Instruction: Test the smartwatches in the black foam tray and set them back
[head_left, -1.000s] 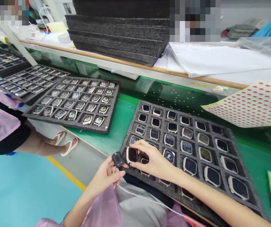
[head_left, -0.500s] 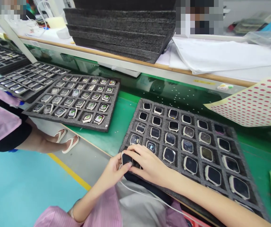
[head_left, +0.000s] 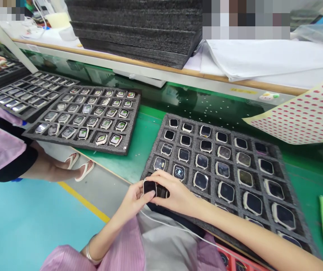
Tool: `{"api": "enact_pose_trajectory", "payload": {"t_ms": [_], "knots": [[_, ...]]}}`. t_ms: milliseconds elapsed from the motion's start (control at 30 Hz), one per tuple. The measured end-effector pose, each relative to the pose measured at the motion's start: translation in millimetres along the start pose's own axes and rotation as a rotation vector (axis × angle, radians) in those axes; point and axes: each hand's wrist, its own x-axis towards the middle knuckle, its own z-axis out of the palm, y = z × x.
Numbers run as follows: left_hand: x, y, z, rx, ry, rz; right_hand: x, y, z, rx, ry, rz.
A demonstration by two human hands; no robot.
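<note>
Green worktop (head_left: 148, 130) carries a grey foam tray (head_left: 234, 154) of watches, with a second tray (head_left: 132, 130) left of it. At the foam tray's near left corner, the left hand (head_left: 134, 198) pinches one dark-faced watch (head_left: 149, 187), thumb on its screen, while the right hand (head_left: 175, 192) clasps its edges between thumb and fingers

Watches (head_left: 226, 191) across the surface (head_left: 148, 130)
Lying in right tray (head_left: 155, 152) and left tray (head_left: 102, 148), with stacked slabs (head_left: 138, 34) behind on the shelf (head_left: 217, 83).
</note>
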Motion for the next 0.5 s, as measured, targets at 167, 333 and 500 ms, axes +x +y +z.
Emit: {"api": "enact_pose_trajectory", "payload": {"t_ms": [167,333,500], "knots": [[1,-1,-2.1,0.035,-0.029,-0.003,-18,-9,-12,-0.103,-0.043,0.002],[-9,-1,2.9,0.139,0.003,-0.107,-85,-19,-49,-0.378,0.166,0.197],[-16,-1,10.1,0.206,0.122,-0.198,-192,-8,-94,-0.850,0.517,0.872]]}}
